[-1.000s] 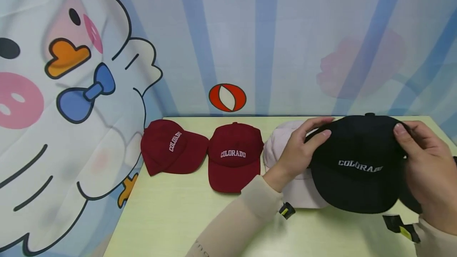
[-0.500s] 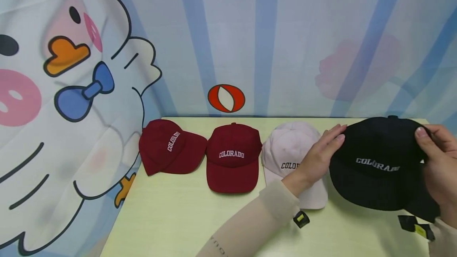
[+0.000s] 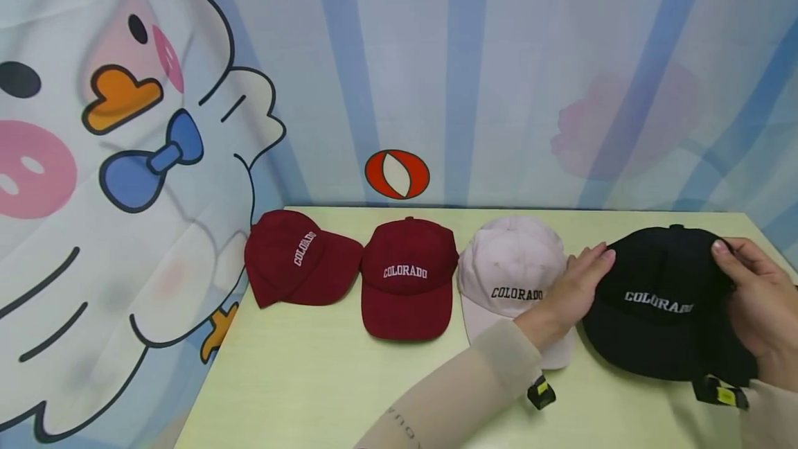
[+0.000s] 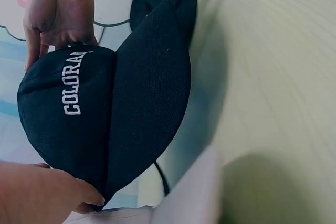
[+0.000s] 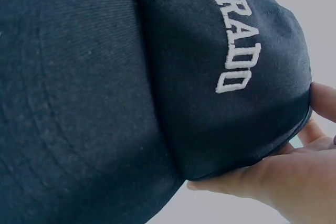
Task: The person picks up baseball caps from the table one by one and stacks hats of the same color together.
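Black cap (image 3: 661, 303) at the worktop's (image 3: 324, 380) right end beside a pink cap (image 3: 508, 272), left hand (image 3: 576, 286) fingers straight against its left side, right hand (image 3: 757, 303) fingers curled, gripping its right side

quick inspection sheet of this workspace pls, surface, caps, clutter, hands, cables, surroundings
surface: pale yellow-green table, wood-grain look.
job's things: black cap lettered COLORADO, at the right end of a row of caps.
clutter: pink cap next to it, two red caps further left; black and yellow tags by the brims.
grippers: left hand rests on the black cap's left side, fingers straight; right hand grips its right side.
cables: nothing seen.
surroundings: cartoon-print backdrop with blue stripes.
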`<act>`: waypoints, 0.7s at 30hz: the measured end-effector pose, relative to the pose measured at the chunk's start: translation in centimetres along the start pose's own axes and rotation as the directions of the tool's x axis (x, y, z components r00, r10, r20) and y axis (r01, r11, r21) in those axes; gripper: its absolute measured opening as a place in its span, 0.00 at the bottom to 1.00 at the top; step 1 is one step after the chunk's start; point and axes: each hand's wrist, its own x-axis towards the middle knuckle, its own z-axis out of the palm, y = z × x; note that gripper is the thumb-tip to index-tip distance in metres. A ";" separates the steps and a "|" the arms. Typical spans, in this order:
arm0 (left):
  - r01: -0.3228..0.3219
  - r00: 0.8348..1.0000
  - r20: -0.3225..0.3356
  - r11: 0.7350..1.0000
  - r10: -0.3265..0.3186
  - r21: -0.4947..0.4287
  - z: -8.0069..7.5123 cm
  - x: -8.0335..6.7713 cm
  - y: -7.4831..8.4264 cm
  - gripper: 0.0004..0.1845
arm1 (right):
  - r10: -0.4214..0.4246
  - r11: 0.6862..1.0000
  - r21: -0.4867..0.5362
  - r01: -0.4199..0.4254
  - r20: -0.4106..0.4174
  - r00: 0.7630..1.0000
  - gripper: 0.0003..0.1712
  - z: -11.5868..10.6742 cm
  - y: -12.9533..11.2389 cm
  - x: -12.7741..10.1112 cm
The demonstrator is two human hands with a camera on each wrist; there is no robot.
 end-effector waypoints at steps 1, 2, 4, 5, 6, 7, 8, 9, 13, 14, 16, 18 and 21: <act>0.002 1.000 -0.006 1.000 -0.002 0.015 0.2 0.2 -0.2 0.30 | 0.018 1.000 -0.010 -0.018 0.002 1.000 0.09 -0.1 0.2 0.0; 0.005 1.000 -0.007 1.000 -0.004 0.029 0.3 0.3 -0.4 0.31 | 0.044 0.999 -0.007 -0.044 0.002 0.999 0.09 -0.2 0.4 0.0; 0.010 1.000 -0.007 0.999 -0.010 0.048 0.5 0.6 -0.8 0.32 | 0.084 0.996 -0.008 -0.084 -0.005 0.996 0.09 -0.3 0.9 -0.1; 0.010 1.000 -0.008 0.998 -0.010 0.066 0.6 0.7 -1.0 0.32 | 0.105 0.995 -0.003 -0.105 -0.008 0.994 0.08 -0.3 1.1 -0.1; 0.013 1.000 -0.006 0.997 -0.013 0.080 0.7 0.7 -1.2 0.32 | 0.124 0.992 0.004 -0.124 -0.006 0.992 0.09 -0.4 1.3 0.0; 0.017 1.000 -0.004 0.996 -0.017 0.093 0.7 0.8 -1.4 0.33 | 0.139 0.990 0.018 -0.139 -0.006 0.990 0.08 -0.5 1.6 0.0; 0.024 1.000 -0.001 0.995 -0.024 0.101 0.8 0.8 -1.5 0.33 | 0.149 0.988 0.036 -0.149 -0.001 0.989 0.08 -0.5 1.8 0.2; 0.029 1.000 0.000 0.994 -0.030 0.106 0.8 0.8 -1.7 0.33 | 0.157 0.987 0.042 -0.157 0.005 0.988 0.08 -0.6 2.1 0.3; 0.043 0.999 -0.008 0.993 -0.042 0.109 1.0 0.8 -2.0 0.34 | 0.190 0.981 0.038 -0.190 0.012 0.982 0.10 -1.0 3.1 0.6; 0.047 0.999 -0.013 0.993 -0.046 0.107 1.1 0.8 -2.1 0.34 | 0.201 0.979 0.028 -0.201 0.003 0.980 0.11 -0.9 3.3 0.7; 0.052 0.998 -0.024 0.993 -0.049 0.102 1.3 0.8 -2.2 0.34 | 0.221 0.975 0.028 -0.221 -0.012 0.975 0.15 -0.9 3.7 0.9; 0.061 0.998 -0.042 0.993 -0.057 0.100 1.5 0.7 -2.3 0.34 | 0.234 0.971 0.048 -0.233 -0.014 0.972 0.22 -0.7 3.8 1.2; 0.070 0.996 -0.068 0.992 -0.063 0.106 1.8 0.7 -2.3 0.35 | 0.249 0.963 0.096 -0.251 0.033 0.968 0.31 -0.6 4.0 1.5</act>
